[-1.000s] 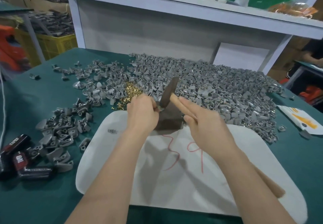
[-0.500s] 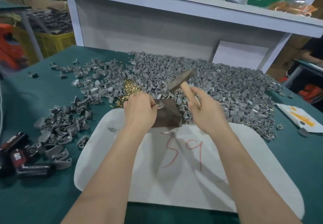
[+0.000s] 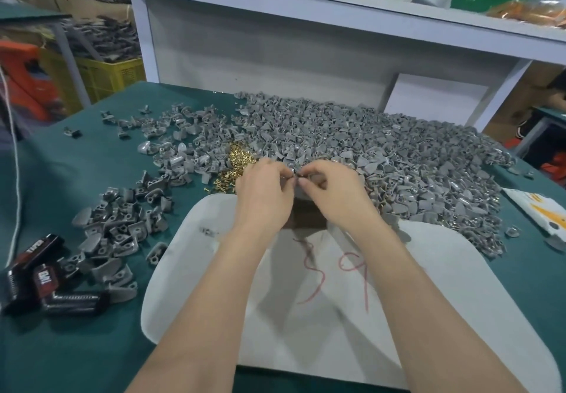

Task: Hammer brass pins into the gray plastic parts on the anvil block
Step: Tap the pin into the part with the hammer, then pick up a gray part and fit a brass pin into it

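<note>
Pinching one gray part (image 3: pixel 296 174), fingers (image 3: pixel 283 174) of left hand (image 3: pixel 264 192) and right hand (image 3: pixel 335 192) meet above green table (image 3: pixel 49 178).

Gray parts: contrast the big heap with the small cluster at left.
The big heap is far larger and packed solid; the small cluster is loose, with green cloth showing between parts. The heap sits behind the anvil block; the cluster sits left of the white board. Both are gray plastic parts.

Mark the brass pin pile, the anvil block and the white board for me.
brass pin pile (image 3: pixel 237 159): head view, middle of the heap.
anvil block (image 3: pixel 306 219): head view, dark near face between the wrists.
white board (image 3: pixel 444 270): head view, bare patch right of the red marks.
</note>
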Demonstrator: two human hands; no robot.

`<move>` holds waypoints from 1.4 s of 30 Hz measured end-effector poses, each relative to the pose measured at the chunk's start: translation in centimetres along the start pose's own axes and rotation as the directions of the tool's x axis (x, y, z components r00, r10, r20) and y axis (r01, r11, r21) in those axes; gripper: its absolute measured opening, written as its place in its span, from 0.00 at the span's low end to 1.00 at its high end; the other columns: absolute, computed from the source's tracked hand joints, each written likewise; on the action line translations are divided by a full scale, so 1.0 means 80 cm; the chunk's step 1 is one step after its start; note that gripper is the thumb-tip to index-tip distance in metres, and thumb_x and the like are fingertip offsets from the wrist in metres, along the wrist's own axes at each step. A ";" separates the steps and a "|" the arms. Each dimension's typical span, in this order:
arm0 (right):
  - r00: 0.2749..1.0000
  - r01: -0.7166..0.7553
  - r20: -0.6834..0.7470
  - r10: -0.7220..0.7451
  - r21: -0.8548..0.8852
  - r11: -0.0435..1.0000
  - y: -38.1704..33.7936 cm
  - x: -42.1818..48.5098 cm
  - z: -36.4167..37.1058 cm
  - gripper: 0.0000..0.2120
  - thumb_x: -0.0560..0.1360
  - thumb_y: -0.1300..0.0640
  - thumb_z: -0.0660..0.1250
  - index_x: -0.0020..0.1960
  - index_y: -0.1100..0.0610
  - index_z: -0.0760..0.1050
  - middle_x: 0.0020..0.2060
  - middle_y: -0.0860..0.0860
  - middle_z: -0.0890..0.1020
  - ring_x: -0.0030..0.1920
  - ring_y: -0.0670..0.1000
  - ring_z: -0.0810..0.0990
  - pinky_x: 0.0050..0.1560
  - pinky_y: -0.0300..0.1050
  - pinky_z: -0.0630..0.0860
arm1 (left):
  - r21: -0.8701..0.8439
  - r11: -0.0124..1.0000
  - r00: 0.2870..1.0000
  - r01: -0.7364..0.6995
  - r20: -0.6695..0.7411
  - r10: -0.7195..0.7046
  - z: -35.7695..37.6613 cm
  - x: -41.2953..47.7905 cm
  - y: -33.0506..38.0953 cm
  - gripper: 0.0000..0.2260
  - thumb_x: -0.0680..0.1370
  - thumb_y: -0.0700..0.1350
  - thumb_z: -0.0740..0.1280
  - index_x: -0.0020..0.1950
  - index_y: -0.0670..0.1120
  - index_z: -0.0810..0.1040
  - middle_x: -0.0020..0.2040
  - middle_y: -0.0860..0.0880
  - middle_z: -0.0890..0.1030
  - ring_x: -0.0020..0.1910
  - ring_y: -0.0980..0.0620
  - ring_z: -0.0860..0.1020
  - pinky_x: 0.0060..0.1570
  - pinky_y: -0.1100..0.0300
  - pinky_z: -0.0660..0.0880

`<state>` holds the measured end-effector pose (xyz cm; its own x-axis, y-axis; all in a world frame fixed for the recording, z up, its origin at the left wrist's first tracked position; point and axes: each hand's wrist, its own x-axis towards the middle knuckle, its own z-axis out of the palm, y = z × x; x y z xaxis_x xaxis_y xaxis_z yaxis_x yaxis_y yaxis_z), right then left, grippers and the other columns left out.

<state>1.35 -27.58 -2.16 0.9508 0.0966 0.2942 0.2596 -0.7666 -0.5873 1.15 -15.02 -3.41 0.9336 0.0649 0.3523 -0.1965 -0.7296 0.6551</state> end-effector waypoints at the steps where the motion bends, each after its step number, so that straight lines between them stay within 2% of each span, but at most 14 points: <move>1: 0.999 -0.018 -0.031 0.018 0.023 1.000 -0.004 0.008 0.000 0.06 0.76 0.56 0.67 0.51 0.51 0.79 0.43 0.48 0.82 0.44 0.46 0.79 0.47 0.39 0.75 | -0.047 0.999 1.000 -0.002 -0.027 0.001 -0.001 0.001 -0.001 0.08 0.79 0.44 0.63 0.55 0.46 0.80 0.57 0.48 0.77 0.59 0.46 0.73 0.61 0.49 0.68; 4: 0.935 -0.100 -0.321 0.151 0.170 0.980 -0.003 0.047 -0.019 0.09 0.77 0.57 0.65 0.57 0.49 0.74 0.48 0.44 0.79 0.48 0.42 0.77 0.43 0.28 0.71 | -0.262 0.964 0.979 0.031 -0.189 -0.083 -0.009 0.003 -0.004 0.11 0.79 0.43 0.63 0.60 0.45 0.78 0.62 0.48 0.75 0.61 0.49 0.72 0.65 0.54 0.66; 6: 0.889 -0.267 -0.345 0.302 0.146 0.953 0.000 0.075 -0.031 0.25 0.77 0.55 0.64 0.72 0.50 0.62 0.65 0.52 0.73 0.63 0.52 0.72 0.62 0.44 0.72 | -0.420 0.906 0.932 0.045 -0.309 -0.190 -0.016 0.004 -0.005 0.10 0.79 0.42 0.63 0.58 0.45 0.78 0.61 0.49 0.73 0.60 0.51 0.72 0.64 0.57 0.67; 8: 0.904 -0.390 -0.243 0.353 -0.129 0.912 -0.007 0.088 -0.021 0.34 0.77 0.52 0.64 0.77 0.47 0.50 0.74 0.59 0.58 0.73 0.62 0.57 0.73 0.60 0.57 | -0.568 0.821 0.873 0.059 -0.370 -0.318 -0.023 0.006 -0.005 0.08 0.79 0.41 0.62 0.56 0.49 0.75 0.60 0.51 0.71 0.58 0.55 0.73 0.60 0.62 0.68; 13: 0.971 0.199 0.170 -0.166 -0.199 0.960 -0.069 0.086 0.071 0.16 0.78 0.55 0.61 0.65 0.47 0.73 0.62 0.52 0.77 0.61 0.54 0.76 0.62 0.47 0.70 | -0.812 0.582 0.721 0.043 -0.378 -0.580 -0.036 0.014 -0.019 0.09 0.79 0.39 0.59 0.54 0.52 0.70 0.62 0.45 0.71 0.57 0.47 0.75 0.52 0.64 0.73; 16: 0.882 0.308 0.446 -0.151 -0.303 0.902 -0.101 0.087 0.116 0.13 0.79 0.51 0.58 0.60 0.49 0.76 0.59 0.53 0.79 0.61 0.57 0.75 0.63 0.54 0.68 | -0.833 0.552 0.659 0.035 -0.396 -0.639 -0.039 0.016 -0.023 0.08 0.79 0.39 0.59 0.55 0.51 0.70 0.62 0.46 0.69 0.55 0.50 0.73 0.44 0.75 0.69; 19: 0.887 0.329 0.429 -0.170 -0.331 0.885 -0.107 0.083 0.136 0.11 0.78 0.51 0.58 0.55 0.52 0.76 0.55 0.52 0.81 0.58 0.56 0.75 0.62 0.54 0.66 | -0.854 0.517 0.641 0.063 -0.362 -0.677 -0.038 0.016 -0.027 0.08 0.79 0.40 0.59 0.54 0.51 0.70 0.62 0.47 0.69 0.55 0.52 0.72 0.48 0.73 0.69; 22: 0.929 0.271 0.319 -0.187 -0.243 0.931 -0.103 0.090 0.128 0.07 0.77 0.56 0.61 0.47 0.56 0.77 0.42 0.51 0.79 0.48 0.55 0.79 0.46 0.44 0.69 | -0.869 0.484 0.650 0.101 -0.311 -0.694 -0.036 0.018 -0.030 0.09 0.79 0.39 0.58 0.53 0.53 0.70 0.63 0.47 0.69 0.55 0.51 0.73 0.49 0.64 0.70; 25: 0.987 0.026 0.152 -0.057 0.202 0.979 -0.090 0.090 0.093 0.02 0.76 0.57 0.65 0.45 0.55 0.75 0.40 0.48 0.79 0.44 0.49 0.78 0.44 0.41 0.71 | -0.845 0.522 0.719 0.113 -0.293 -0.630 -0.032 0.018 -0.029 0.14 0.79 0.36 0.57 0.55 0.54 0.72 0.61 0.51 0.70 0.51 0.61 0.73 0.48 0.69 0.69; 27: 0.987 -0.104 0.159 0.026 0.505 0.857 -0.077 0.078 0.064 0.02 0.75 0.60 0.67 0.45 0.55 0.73 0.39 0.49 0.80 0.41 0.47 0.79 0.41 0.38 0.74 | -0.822 0.555 0.793 0.128 -0.251 -0.555 -0.027 0.017 -0.027 0.16 0.79 0.35 0.56 0.58 0.53 0.74 0.58 0.56 0.73 0.51 0.67 0.72 0.51 0.72 0.67; 30: 0.964 -0.257 0.256 0.077 0.805 0.535 -0.057 0.055 0.030 0.05 0.76 0.68 0.63 0.48 0.59 0.73 0.37 0.53 0.81 0.37 0.48 0.80 0.39 0.39 0.79 | -0.814 0.566 0.883 0.131 -0.164 -0.440 -0.021 0.015 -0.020 0.14 0.79 0.35 0.58 0.56 0.50 0.77 0.55 0.53 0.79 0.56 0.58 0.77 0.58 0.66 0.70; 34: 0.962 -0.274 0.250 0.113 0.862 0.427 -0.037 0.027 0.002 0.10 0.75 0.73 0.60 0.46 0.61 0.74 0.32 0.52 0.82 0.35 0.48 0.81 0.41 0.38 0.80 | -0.750 0.660 0.988 0.042 -0.065 -0.137 -0.015 0.010 -0.011 0.11 0.79 0.35 0.62 0.50 0.49 0.79 0.47 0.51 0.82 0.48 0.59 0.79 0.49 0.69 0.73; 38: 0.960 -0.259 0.188 0.207 0.876 0.407 -0.025 0.007 -0.010 0.08 0.76 0.73 0.60 0.45 0.62 0.74 0.35 0.54 0.81 0.35 0.48 0.81 0.40 0.38 0.80 | -0.689 0.724 0.999 0.031 0.053 0.008 -0.005 0.007 -0.004 0.10 0.77 0.34 0.65 0.49 0.48 0.78 0.48 0.51 0.82 0.53 0.52 0.79 0.58 0.60 0.74; 42: 0.956 -0.183 0.015 0.293 0.810 0.556 -0.017 -0.004 -0.009 0.10 0.77 0.70 0.60 0.43 0.58 0.74 0.35 0.53 0.80 0.35 0.47 0.79 0.38 0.36 0.79 | -0.825 0.537 0.984 0.176 0.158 -0.081 -0.001 0.008 -0.002 0.09 0.80 0.34 0.60 0.55 0.45 0.75 0.50 0.48 0.82 0.50 0.56 0.81 0.56 0.63 0.76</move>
<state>0.58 -27.03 -0.92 0.9876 -0.1224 0.0979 0.1071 0.0703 -0.9918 1.75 -14.77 -3.24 0.9819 0.0152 0.1886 -0.1882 0.1813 0.9653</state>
